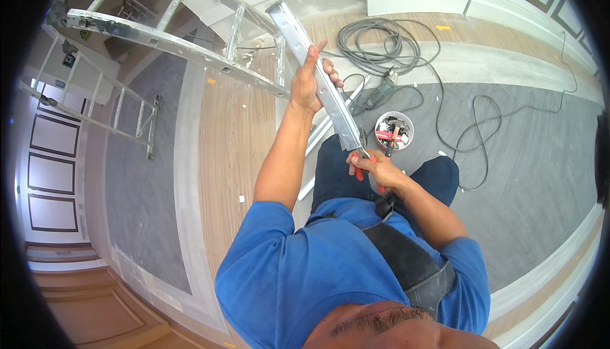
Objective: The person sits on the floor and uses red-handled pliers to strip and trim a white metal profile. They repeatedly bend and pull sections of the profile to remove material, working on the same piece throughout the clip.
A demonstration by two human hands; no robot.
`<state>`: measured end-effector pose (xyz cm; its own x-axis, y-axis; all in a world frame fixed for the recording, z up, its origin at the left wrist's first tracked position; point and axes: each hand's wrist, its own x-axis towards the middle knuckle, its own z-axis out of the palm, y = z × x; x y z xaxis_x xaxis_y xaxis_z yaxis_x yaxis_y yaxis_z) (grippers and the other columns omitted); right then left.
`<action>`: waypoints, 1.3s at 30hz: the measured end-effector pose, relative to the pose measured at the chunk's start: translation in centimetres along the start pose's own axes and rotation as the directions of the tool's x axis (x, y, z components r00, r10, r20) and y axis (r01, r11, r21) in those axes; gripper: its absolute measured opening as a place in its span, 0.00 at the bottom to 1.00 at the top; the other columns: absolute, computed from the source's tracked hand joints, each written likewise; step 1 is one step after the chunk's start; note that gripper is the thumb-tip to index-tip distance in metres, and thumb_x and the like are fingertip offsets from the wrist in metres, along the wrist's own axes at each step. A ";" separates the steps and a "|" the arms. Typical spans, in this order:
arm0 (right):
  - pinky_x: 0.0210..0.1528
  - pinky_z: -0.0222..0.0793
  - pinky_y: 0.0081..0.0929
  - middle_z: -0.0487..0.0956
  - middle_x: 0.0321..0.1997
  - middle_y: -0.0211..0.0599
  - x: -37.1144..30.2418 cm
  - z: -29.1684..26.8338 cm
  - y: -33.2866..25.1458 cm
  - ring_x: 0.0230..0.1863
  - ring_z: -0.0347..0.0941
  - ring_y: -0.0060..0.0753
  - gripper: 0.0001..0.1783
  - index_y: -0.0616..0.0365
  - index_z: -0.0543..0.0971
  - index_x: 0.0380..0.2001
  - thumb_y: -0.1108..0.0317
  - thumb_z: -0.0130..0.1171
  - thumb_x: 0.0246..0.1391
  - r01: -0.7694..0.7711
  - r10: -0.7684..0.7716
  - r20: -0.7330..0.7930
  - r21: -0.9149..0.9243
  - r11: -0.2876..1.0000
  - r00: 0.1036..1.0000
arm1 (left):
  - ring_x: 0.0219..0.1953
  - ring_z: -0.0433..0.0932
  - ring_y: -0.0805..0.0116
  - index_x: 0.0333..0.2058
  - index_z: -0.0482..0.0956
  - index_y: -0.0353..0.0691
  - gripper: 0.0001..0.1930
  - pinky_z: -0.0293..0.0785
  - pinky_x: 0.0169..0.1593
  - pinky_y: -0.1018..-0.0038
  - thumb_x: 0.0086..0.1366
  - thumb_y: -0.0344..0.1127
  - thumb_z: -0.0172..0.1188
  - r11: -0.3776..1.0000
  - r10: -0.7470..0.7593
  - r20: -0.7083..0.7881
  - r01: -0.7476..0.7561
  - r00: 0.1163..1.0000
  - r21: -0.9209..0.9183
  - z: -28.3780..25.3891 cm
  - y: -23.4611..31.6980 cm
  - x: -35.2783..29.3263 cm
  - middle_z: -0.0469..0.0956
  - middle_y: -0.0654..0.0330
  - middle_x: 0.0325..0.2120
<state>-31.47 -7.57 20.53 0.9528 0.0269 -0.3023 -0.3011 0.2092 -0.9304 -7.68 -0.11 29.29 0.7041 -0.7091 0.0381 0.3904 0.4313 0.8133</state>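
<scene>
Silver-grey metal is worked in the head view: a long channel (330, 104) is held slantwise in the air before the body, its lower end just above the lap. By the left grip (307, 86) the channel is clamped partway along, thumb along one side and fingers wrapped round the other. The right grip (376, 168) is closed on red-handled snips (359, 174), whose blades are brought to the channel's lower end; whether metal lies between them cannot be told.

The step in hand is judged to be trimming or notching that end. The channel should be kept from twisting by a firm upper hold, and the blades set square to the edge and squeezed in short bites. The left fingers are best kept well up from the raw edge, and the sharp end turned away from the trousers (335, 174).
</scene>
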 end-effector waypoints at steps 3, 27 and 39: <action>0.39 0.71 0.27 0.80 0.31 0.37 0.1 -0.2 -0.3 0.31 0.76 0.29 0.18 0.64 0.79 0.42 0.57 0.53 0.70 0.003 -0.005 0.025 0.052 0.999 1.000 | 0.25 0.75 0.73 0.72 0.50 0.33 0.48 0.79 0.30 0.66 0.70 0.62 0.59 1.000 0.007 -0.027 -0.007 1.000 -0.008 0.1 0.3 0.0 0.69 0.67 0.23; 0.21 0.62 0.26 0.70 0.18 0.30 0.2 2.5 1.0 0.18 0.68 0.24 0.20 0.57 0.70 0.22 0.59 0.57 0.67 0.017 -0.007 -0.100 0.100 0.995 0.995 | 0.25 0.78 0.71 0.71 0.53 0.35 0.43 0.80 0.31 0.68 0.72 0.61 0.56 0.999 0.046 0.033 -0.046 0.998 0.024 0.3 1.1 -1.2 0.72 0.67 0.23; 0.22 0.58 0.35 0.67 0.14 0.27 3.6 0.7 1.5 0.18 0.61 0.22 0.20 0.60 0.71 0.18 0.63 0.59 0.63 0.073 -0.182 -0.435 -0.254 0.964 0.882 | 0.36 0.84 0.63 0.67 0.60 0.25 0.51 0.83 0.41 0.72 0.56 0.51 0.78 0.754 0.421 -0.300 -0.147 0.856 0.640 4.1 0.5 1.3 0.82 0.52 0.37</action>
<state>-28.50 -6.50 18.21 0.8785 -0.4393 -0.1879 -0.2303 -0.0448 -0.9721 -9.00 -3.06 32.12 0.9452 -0.2576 0.2006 -0.1881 0.0725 0.9795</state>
